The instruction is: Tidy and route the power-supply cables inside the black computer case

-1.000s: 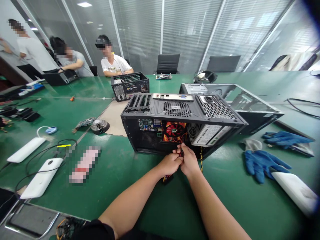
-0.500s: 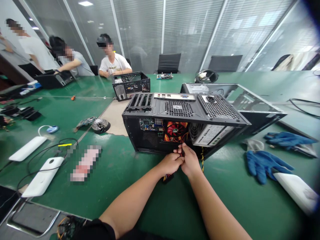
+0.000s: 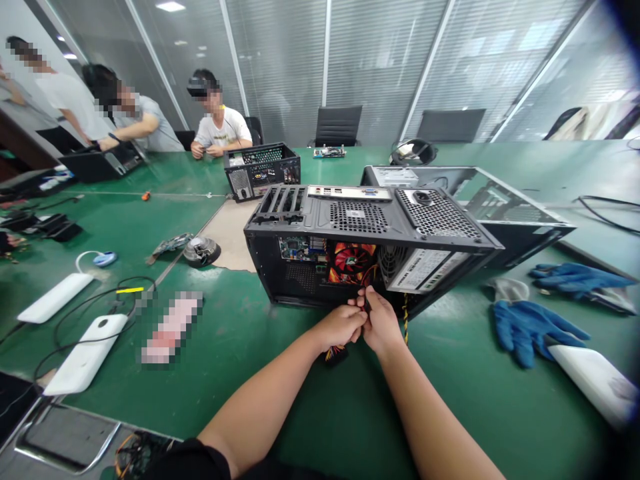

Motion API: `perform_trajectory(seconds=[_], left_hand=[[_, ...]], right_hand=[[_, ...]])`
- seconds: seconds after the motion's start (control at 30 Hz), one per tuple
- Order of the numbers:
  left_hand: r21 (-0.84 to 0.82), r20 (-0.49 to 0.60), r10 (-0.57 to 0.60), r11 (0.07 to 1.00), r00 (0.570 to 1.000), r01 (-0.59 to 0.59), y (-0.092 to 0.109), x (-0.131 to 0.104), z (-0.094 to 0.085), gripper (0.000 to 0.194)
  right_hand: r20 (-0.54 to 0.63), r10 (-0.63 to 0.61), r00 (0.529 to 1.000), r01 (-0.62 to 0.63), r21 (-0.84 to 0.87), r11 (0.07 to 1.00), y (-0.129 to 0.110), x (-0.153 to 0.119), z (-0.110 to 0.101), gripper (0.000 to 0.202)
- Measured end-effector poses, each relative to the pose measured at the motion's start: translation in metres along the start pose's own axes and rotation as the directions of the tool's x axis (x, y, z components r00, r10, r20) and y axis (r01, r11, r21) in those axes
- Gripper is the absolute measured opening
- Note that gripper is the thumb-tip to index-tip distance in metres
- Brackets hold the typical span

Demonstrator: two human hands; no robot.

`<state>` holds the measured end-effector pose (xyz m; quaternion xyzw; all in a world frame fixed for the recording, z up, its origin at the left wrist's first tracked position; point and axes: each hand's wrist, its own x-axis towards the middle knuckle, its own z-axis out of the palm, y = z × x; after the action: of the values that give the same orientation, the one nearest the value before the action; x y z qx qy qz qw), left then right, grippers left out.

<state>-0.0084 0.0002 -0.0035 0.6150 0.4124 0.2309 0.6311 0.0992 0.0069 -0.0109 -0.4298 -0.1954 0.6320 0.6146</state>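
A black computer case (image 3: 320, 223) lies on the green table, its open side facing me. Inside it are a red and black fan (image 3: 351, 261) and a labelled power supply (image 3: 425, 270). My left hand (image 3: 345, 323) and my right hand (image 3: 380, 320) meet at the case's lower front edge, fingers closed around cables that they mostly hide. A multicoloured cable bundle with a dark connector (image 3: 336, 355) hangs below my left hand. Beside my right hand, a yellow and black cable (image 3: 406, 320) comes down from the power supply.
Behind stand a second open case (image 3: 520, 233) and a smaller one (image 3: 263, 173). Blue gloves (image 3: 535, 327) and a white power bank (image 3: 593, 380) lie right. White devices (image 3: 87, 353), cables and a round metal part (image 3: 201, 251) lie left. Several people are at the back left.
Both hands stay nearly in place at the case edge, with only slight finger movement. At the back left, the people have shifted a little and a dark case there has moved slightly left.
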Motion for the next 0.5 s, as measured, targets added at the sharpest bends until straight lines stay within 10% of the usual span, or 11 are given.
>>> perform_trajectory(seconds=[0.5], left_hand=[[0.309, -0.126, 0.074, 0.950, 0.989, -0.032, 0.0060, -0.0004, 0.0027, 0.033]], right_hand=[[0.010, -0.018, 1.000, 0.018, 0.004, 1.000, 0.0032, 0.0032, -0.0017, 0.026]])
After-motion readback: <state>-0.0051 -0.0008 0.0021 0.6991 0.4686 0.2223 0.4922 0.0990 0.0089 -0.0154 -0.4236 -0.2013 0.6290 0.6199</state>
